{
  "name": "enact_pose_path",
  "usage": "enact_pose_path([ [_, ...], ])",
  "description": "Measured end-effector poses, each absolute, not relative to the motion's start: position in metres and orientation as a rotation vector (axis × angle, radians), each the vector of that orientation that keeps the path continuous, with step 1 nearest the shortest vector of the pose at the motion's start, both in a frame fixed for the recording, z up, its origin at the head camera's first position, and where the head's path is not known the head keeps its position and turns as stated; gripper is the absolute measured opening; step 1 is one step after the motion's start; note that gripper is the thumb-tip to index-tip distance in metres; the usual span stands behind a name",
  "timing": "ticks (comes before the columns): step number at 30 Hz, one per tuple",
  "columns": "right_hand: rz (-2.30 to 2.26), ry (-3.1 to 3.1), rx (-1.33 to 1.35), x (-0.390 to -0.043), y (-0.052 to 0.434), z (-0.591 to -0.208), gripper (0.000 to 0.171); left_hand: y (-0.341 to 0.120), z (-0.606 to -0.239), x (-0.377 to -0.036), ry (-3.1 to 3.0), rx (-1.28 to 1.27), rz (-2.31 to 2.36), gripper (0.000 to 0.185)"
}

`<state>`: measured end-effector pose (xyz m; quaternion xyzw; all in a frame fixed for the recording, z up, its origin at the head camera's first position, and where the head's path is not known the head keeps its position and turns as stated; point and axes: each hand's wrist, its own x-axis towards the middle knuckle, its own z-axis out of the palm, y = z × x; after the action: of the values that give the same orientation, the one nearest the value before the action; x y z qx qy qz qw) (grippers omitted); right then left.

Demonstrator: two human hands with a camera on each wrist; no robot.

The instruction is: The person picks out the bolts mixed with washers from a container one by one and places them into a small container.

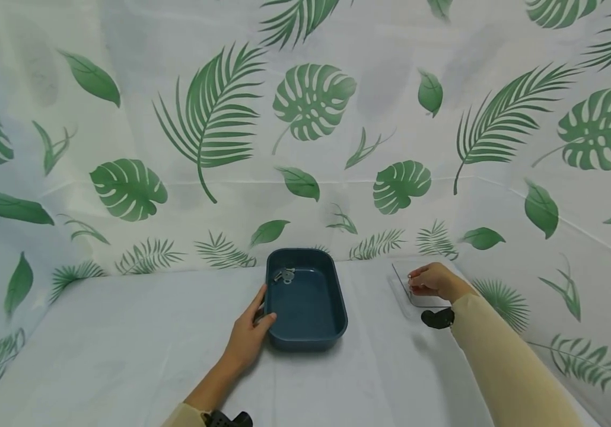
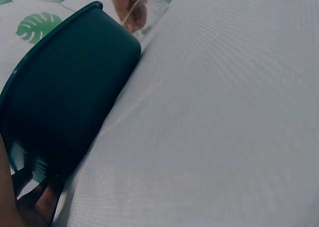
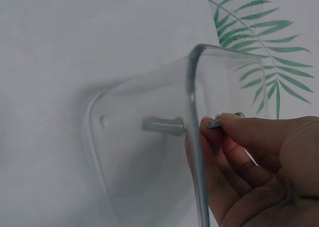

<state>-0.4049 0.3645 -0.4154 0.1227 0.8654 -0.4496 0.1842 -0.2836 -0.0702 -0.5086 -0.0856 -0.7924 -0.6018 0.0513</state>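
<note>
A dark blue rectangular bin [image 1: 305, 344] stands mid-table, with small metal hardware [image 1: 286, 275], including a washer, at its far left inside. My left hand [image 1: 247, 338] holds the bin's left side, thumb at the rim and fingers along the outer wall; in the left wrist view its fingers [image 2: 42, 199] lie against the bin's lower wall. To the right, my right hand [image 3: 254, 162] pinches a small metal bolt [image 3: 214, 123] between thumb and fingers, right at the rim of a clear plastic container [image 3: 194, 92]. Another bolt [image 3: 167, 125] shows through the container's wall.
White cloth [image 1: 124, 344] covers the table. A leaf-patterned curtain [image 1: 305, 154] rises behind the table and along both sides. The clear container [image 1: 407, 305] stands near the table's back right, some way from the bin.
</note>
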Motion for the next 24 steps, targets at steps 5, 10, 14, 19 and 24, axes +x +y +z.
enact_pose_path([
  [5, -1.248, 2.467, 0.358, -0.408, 0.363, -0.419, 0.038, -0.069, -0.509, -0.284, -2.416, -0.257, -1.816, 0.066],
  [10, -1.221, 2.487, 0.367, -0.410, 0.363, -0.421, 0.033, -0.069, -0.507, -0.283, -2.421, -0.255, -1.814, 0.066],
  [14, -1.211, 2.490, 0.375, -0.408, 0.364, -0.424, 0.030, -0.069, -0.506, -0.283, -2.421, -0.266, -1.802, 0.066],
  [19, -1.213, 2.467, 0.387, -0.407, 0.363, -0.427, 0.027, -0.069, -0.505, -0.282, -2.421, -0.274, -1.798, 0.066],
  [24, -1.212, 2.472, 0.420, -0.407, 0.358, -0.427, 0.023, -0.070, -0.504, -0.281, -2.422, -0.271, -1.804, 0.066],
])
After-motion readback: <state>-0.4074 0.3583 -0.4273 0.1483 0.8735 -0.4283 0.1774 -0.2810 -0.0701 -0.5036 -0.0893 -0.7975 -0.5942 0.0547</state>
